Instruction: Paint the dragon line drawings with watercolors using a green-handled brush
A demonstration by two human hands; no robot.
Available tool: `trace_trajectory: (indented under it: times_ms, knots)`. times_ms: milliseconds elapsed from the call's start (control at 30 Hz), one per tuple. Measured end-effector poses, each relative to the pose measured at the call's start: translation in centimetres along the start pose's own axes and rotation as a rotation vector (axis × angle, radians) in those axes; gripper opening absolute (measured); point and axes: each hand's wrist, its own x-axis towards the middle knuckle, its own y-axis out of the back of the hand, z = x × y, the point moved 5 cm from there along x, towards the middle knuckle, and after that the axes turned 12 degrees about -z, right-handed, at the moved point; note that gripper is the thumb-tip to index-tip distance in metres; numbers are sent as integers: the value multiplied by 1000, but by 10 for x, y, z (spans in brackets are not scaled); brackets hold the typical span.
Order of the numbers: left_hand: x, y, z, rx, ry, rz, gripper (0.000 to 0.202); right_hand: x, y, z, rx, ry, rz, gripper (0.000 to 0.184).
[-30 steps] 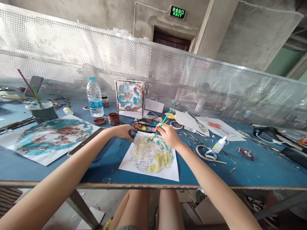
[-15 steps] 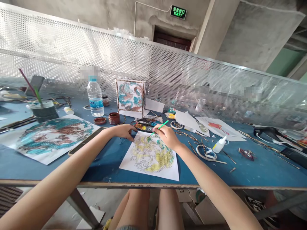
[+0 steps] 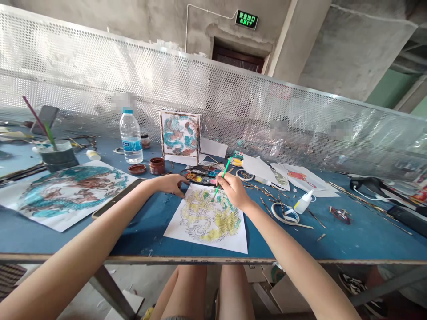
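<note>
My right hand (image 3: pixel 232 189) pinches a slim green paintbrush (image 3: pixel 227 166), its tip down on the upper part of a line drawing (image 3: pixel 204 222). Yellow covers much of that drawing, with patches of green at its upper right. My left hand (image 3: pixel 172 184) rests at the sheet's top left corner, thumb and fingers apart, holding nothing. Just beyond the sheet lies a paint palette (image 3: pixel 199 176) with several colours, close to the left fingertips. An open jar of brown paint (image 3: pixel 157 166) and its lid (image 3: pixel 137 169) stand behind my left hand.
A water bottle (image 3: pixel 131 138) and a framed dragon picture (image 3: pixel 181 135) stand at the back. Left are a painted sheet (image 3: pixel 63 222), a phone (image 3: pixel 115 198) and a brush pot (image 3: pixel 58 155). Right lie a tape ring (image 3: pixel 278 218), glue bottle (image 3: pixel 303 202) and scattered sticks. Perforated metal screen (image 3: pixel 233 98) behind.
My right hand has tilted the paintbrush more upright, and its tip has shifted slightly right and nearer to me on the drawing. My left hand stays in place. The view has shifted slightly.
</note>
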Motion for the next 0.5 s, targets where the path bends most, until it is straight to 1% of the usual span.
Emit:
trace_trajectory:
  times_ms: [67,167,233,300,433,500]
  knots:
    - [0,0,0,-2,-2,5,72,0,0,-1,0,19,5,31]
    - [-1,0,0,-4,-8,6,72,1,-4,1,28,-2,-56,33]
    - [-2,0,1,-4,-11,9,71,1,-3,3,31,-32,-43,35]
    - [-3,1,2,-5,-3,11,70,2,-1,2,21,-28,-13,34]
    - [-6,2,4,2,19,12,68,3,-2,2,25,-30,-51,37]
    - [-6,1,5,11,14,9,67,3,-2,2,28,-38,-45,37]
